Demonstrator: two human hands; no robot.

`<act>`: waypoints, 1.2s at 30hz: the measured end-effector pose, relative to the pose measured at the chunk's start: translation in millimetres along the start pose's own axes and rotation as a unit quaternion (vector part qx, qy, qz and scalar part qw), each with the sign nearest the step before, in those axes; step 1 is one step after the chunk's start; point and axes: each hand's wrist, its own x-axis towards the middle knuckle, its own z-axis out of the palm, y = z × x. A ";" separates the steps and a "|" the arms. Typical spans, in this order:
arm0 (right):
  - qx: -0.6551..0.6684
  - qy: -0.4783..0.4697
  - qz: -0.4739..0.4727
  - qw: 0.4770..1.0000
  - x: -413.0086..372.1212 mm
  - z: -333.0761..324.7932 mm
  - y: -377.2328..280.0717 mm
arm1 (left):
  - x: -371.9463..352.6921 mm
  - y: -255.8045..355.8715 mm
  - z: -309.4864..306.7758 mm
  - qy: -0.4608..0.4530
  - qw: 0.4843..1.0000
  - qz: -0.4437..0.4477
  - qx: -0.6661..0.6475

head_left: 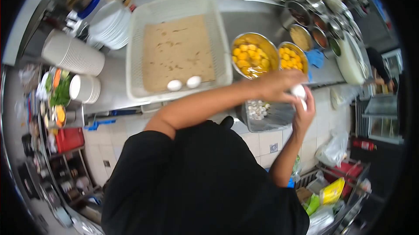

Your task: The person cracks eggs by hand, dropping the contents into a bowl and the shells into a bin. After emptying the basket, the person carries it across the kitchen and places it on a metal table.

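Observation:
Both of my hands meet around a white egg (298, 91), just in front of the smaller bowl. My left hand (281, 85) reaches across from the left with its fingers closed on the egg. From the right, my right hand (305, 109) holds the egg's lower side; whether the shell is cracked is too small to tell. A large metal bowl (275, 47) and a smaller one (304, 54) hold several yellow yolks. Two white eggs, one (174, 85) beside the other (194, 81), lie at the near edge of a cardboard-lined plastic crate (224, 43).
Below my hands stands a bin (275, 124) with eggshells. Stacked plates (111, 25) and white containers (74, 53) are left of the crate. Small metal bowls (301, 37) and a blue cloth (315, 59) sit at the right. Another person's arm (384, 71) shows far right.

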 end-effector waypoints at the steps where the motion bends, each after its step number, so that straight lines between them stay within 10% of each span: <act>1: -0.061 0.007 0.019 0.998 -14.0 -10.5 8.5 | -5.2 8.6 2.8 -0.005 1.000 -0.002 -0.014; 5: -0.322 -0.043 -0.036 0.945 -51.4 -60.4 84.7 | -50.9 -1.6 -62.6 -0.020 0.988 -0.144 0.054; 7: -0.176 0.045 0.294 0.938 -61.4 -69.5 91.6 | -93.1 -7.1 -134.5 -0.116 0.950 -0.269 0.112; 12: 0.410 0.089 0.255 0.871 -52.3 -57.6 80.4 | -193.9 -17.4 -213.7 -0.280 0.795 -0.532 0.079; 16: 0.574 -0.020 0.308 0.759 -23.8 -26.4 52.8 | -217.4 -17.1 -202.2 -0.267 0.793 -0.540 0.090; 23: 0.372 -0.140 0.238 0.886 -4.8 56.1 -2.2 | -231.3 -34.6 -203.9 -0.190 0.802 -0.566 0.018; 25: 0.283 -0.150 0.202 0.926 -4.5 71.0 -14.2 | -204.8 -15.6 -208.5 0.034 0.777 -0.612 -0.146; 29: 0.169 -0.161 0.157 0.960 5.2 99.6 -28.2 | -161.7 -18.1 -190.5 0.190 0.757 -0.484 -0.396; 36: 0.110 -0.196 0.074 0.972 22.9 123.7 -40.9 | -91.9 -40.6 -121.4 0.170 0.736 -0.393 -0.525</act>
